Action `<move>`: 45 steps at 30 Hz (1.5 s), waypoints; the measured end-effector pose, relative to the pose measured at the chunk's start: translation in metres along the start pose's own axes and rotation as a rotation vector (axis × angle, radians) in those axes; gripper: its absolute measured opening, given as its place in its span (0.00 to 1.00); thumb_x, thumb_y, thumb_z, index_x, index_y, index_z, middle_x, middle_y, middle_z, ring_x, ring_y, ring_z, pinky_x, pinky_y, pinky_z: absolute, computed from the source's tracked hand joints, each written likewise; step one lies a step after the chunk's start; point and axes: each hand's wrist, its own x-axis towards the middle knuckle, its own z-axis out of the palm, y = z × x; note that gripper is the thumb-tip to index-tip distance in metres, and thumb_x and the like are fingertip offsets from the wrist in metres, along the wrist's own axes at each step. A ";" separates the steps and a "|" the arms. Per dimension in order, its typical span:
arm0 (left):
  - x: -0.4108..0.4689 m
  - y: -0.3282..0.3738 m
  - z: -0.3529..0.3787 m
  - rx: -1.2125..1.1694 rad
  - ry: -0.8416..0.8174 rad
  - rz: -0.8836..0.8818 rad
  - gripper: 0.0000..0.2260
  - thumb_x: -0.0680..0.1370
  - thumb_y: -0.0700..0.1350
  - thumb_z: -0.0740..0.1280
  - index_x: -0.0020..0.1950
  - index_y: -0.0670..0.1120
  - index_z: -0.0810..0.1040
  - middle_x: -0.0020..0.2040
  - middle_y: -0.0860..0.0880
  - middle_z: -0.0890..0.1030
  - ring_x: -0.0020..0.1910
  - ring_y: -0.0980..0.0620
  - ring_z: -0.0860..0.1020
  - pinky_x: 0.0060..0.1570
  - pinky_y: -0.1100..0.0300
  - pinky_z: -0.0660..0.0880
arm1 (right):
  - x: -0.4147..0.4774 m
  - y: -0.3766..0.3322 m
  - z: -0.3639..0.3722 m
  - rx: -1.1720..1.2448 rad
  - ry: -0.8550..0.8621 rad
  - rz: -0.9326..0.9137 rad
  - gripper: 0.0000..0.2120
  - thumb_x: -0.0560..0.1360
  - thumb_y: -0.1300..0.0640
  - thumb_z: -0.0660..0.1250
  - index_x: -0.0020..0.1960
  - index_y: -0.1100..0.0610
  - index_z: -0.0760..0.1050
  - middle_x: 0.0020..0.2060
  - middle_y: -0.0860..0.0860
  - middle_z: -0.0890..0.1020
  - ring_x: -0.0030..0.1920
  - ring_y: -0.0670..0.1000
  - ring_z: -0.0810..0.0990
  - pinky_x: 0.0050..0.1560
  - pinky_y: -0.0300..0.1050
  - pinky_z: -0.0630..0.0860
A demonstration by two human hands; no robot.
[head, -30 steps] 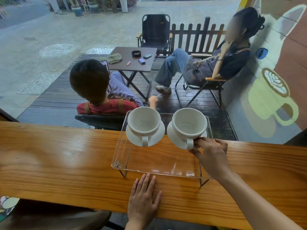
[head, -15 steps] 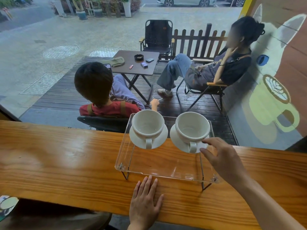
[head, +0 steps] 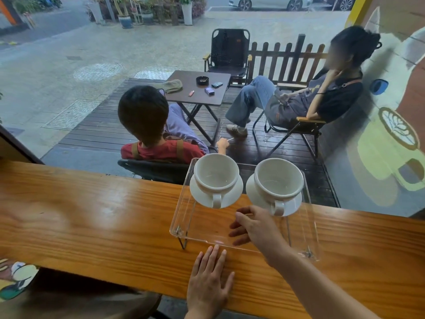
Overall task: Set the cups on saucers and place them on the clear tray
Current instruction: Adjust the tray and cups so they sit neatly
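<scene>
The left hand (head: pixel 208 282) lies flat and empty on the counter (head: pixel 92 226). The right hand (head: pixel 255 226) hovers loosely spread, holding nothing, over the tray (head: pixel 184 217), where both cups (head: pixel 216 173) sit on saucers (head: pixel 230 196).

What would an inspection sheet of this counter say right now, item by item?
Surface: wooden counter, glossy, running along a window.
Job's things: left cup on its saucer and right cup on its saucer, side by side at the far end of the clear tray, both empty, handles facing the person.
Clutter: nothing seen on the counter.
Hands: left hand flat on the counter before the tray; right hand over the tray's near half, fingers spread, holding nothing.
Cables: nothing seen.
Surroundings: two people seated at a small table on the deck outside.
</scene>
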 end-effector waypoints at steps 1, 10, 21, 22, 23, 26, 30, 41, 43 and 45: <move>0.000 0.000 0.000 0.000 -0.001 0.003 0.24 0.70 0.63 0.59 0.60 0.52 0.80 0.60 0.52 0.81 0.59 0.53 0.79 0.68 0.60 0.45 | 0.005 0.001 0.005 0.031 0.007 0.040 0.05 0.79 0.58 0.60 0.50 0.57 0.73 0.41 0.59 0.83 0.35 0.52 0.85 0.32 0.43 0.81; 0.004 -0.001 0.000 -0.012 -0.011 0.010 0.25 0.73 0.64 0.54 0.58 0.52 0.81 0.58 0.52 0.83 0.57 0.53 0.80 0.67 0.59 0.46 | 0.041 -0.005 0.023 0.325 0.098 0.165 0.12 0.80 0.56 0.56 0.51 0.64 0.73 0.36 0.60 0.83 0.30 0.54 0.84 0.29 0.45 0.81; 0.006 -0.002 0.005 -0.025 -0.018 0.000 0.25 0.69 0.64 0.59 0.59 0.53 0.80 0.59 0.52 0.82 0.58 0.52 0.80 0.68 0.58 0.46 | 0.046 -0.006 0.047 0.419 0.097 0.230 0.12 0.80 0.58 0.55 0.58 0.65 0.69 0.33 0.59 0.83 0.28 0.54 0.84 0.28 0.43 0.82; 0.006 -0.003 0.005 -0.030 -0.016 -0.002 0.25 0.69 0.64 0.59 0.59 0.53 0.80 0.59 0.52 0.82 0.58 0.52 0.79 0.68 0.58 0.46 | 0.046 -0.006 0.049 0.408 0.095 0.231 0.12 0.80 0.58 0.55 0.59 0.66 0.68 0.33 0.59 0.83 0.28 0.53 0.83 0.27 0.42 0.81; 0.006 -0.003 0.006 -0.033 -0.014 -0.004 0.25 0.69 0.64 0.59 0.59 0.53 0.80 0.59 0.52 0.82 0.59 0.52 0.79 0.68 0.58 0.46 | 0.046 -0.007 0.050 0.395 0.092 0.233 0.13 0.80 0.58 0.55 0.59 0.66 0.68 0.32 0.59 0.83 0.27 0.53 0.83 0.26 0.42 0.80; 0.006 -0.003 0.007 -0.039 -0.005 -0.001 0.25 0.70 0.64 0.59 0.60 0.53 0.79 0.60 0.52 0.82 0.59 0.52 0.79 0.68 0.58 0.46 | 0.046 -0.009 0.051 0.379 0.080 0.243 0.13 0.80 0.58 0.55 0.61 0.66 0.67 0.31 0.59 0.83 0.27 0.53 0.82 0.26 0.42 0.80; 0.004 -0.003 0.006 -0.057 0.013 0.000 0.25 0.71 0.63 0.59 0.61 0.53 0.78 0.61 0.52 0.81 0.61 0.52 0.78 0.68 0.58 0.46 | 0.045 -0.010 0.050 0.364 0.070 0.253 0.14 0.80 0.58 0.56 0.61 0.66 0.67 0.32 0.59 0.83 0.27 0.53 0.83 0.26 0.42 0.79; -0.001 -0.002 0.003 -0.058 0.029 0.004 0.25 0.72 0.62 0.59 0.62 0.51 0.78 0.62 0.50 0.80 0.62 0.51 0.77 0.68 0.58 0.47 | 0.044 -0.011 0.050 0.331 0.068 0.251 0.14 0.80 0.58 0.55 0.60 0.66 0.68 0.33 0.59 0.82 0.27 0.52 0.82 0.28 0.42 0.80; -0.001 -0.002 0.003 -0.065 0.036 0.001 0.25 0.72 0.62 0.58 0.62 0.51 0.78 0.62 0.50 0.80 0.62 0.51 0.77 0.68 0.59 0.47 | 0.043 -0.011 0.049 0.327 0.067 0.248 0.13 0.80 0.58 0.55 0.58 0.66 0.69 0.33 0.59 0.82 0.27 0.53 0.82 0.30 0.43 0.81; -0.002 -0.002 0.003 -0.067 0.037 -0.002 0.25 0.72 0.61 0.58 0.63 0.51 0.78 0.63 0.49 0.79 0.63 0.51 0.76 0.68 0.59 0.46 | 0.043 -0.012 0.049 0.326 0.070 0.248 0.12 0.80 0.57 0.55 0.55 0.65 0.70 0.33 0.59 0.82 0.28 0.53 0.83 0.31 0.44 0.82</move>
